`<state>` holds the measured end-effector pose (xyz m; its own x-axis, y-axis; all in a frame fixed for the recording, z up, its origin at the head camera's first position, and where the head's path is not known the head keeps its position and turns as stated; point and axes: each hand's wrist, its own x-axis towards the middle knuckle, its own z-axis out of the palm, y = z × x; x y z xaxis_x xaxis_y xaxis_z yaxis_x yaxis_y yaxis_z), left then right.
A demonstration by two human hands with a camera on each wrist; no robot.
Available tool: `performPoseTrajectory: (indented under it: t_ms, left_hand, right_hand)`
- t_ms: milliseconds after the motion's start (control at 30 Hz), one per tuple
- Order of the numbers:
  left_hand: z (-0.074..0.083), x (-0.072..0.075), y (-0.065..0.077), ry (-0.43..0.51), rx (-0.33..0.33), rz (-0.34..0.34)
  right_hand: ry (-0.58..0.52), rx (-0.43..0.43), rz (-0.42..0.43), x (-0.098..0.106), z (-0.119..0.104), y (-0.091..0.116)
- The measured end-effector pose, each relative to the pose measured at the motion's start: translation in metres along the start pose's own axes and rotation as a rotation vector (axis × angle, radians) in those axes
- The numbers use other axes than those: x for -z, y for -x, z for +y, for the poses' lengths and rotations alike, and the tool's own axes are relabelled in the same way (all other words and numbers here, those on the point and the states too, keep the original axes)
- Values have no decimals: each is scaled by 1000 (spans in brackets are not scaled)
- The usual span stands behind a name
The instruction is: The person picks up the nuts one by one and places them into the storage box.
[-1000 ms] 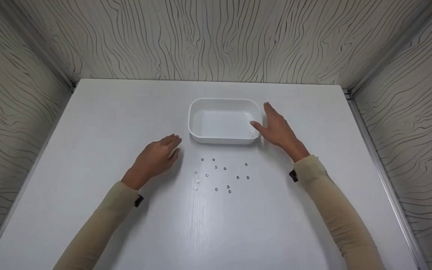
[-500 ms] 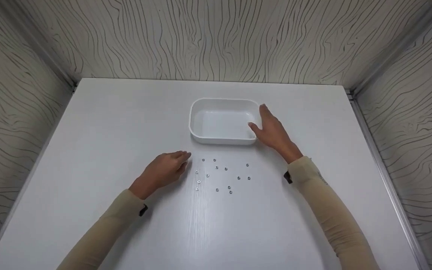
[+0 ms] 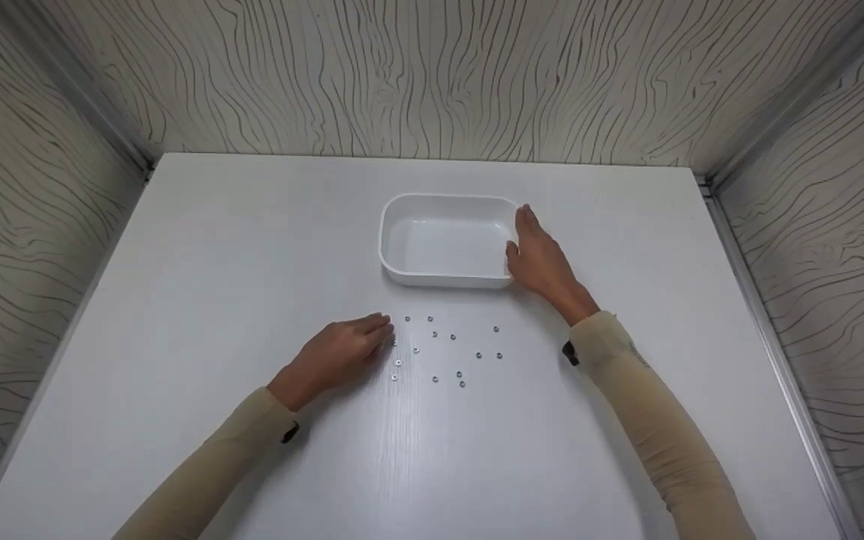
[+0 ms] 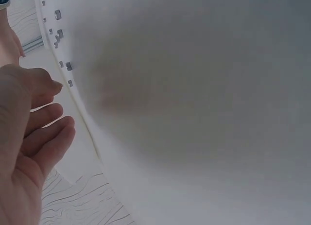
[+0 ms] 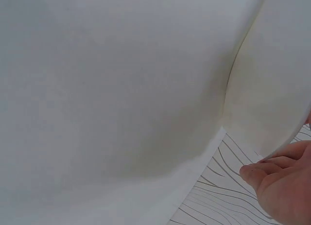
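Note:
A white rectangular tray [image 3: 443,281] with rounded corners stands toward the back of the table. My right hand [image 3: 543,262] grips its right wall, thumb over the rim and fingers along the outside; the right wrist view has those fingers [image 5: 274,169] against the tray's outer wall [image 5: 272,94]. Several small metal nuts [image 3: 416,350] lie scattered on the table in front of the tray. At their left edge is my left hand [image 3: 338,351], its fingertips beside the leftmost nuts. The left wrist view shows its fingers [image 4: 51,142] loosely bent, with nothing visible between them.
The white tabletop [image 3: 432,465] runs back to a wood-grain patterned wall [image 3: 432,82]. Similar panels with metal profiles [image 3: 769,397] border the left and right sides.
My left hand has moved right and toward me, up to the nuts. My right hand has shifted left onto the tray, its thumb closing against the wall. The nuts have stayed put.

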<state>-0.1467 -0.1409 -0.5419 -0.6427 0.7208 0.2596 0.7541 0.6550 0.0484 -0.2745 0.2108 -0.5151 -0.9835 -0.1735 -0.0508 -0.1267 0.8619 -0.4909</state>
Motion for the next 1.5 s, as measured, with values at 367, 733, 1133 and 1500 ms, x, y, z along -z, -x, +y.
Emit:
performPoseTrajectory:
  t_ms: [367,733,1133,1500]
  left_hand:
    - [6,-7,-1,-86,-113,16]
    - [7,-7,-1,-237,-219,6]
    - [8,-10,-2,-376,-286,-11]
    - [11,-10,-3,-480,-329,28]
  right_hand:
    - [52,30,0,0,0,2]
    - [40,14,3,-1,-1,2]
    - [42,13,15,-2,0,1]
    - [30,2,9,-3,-2,2]
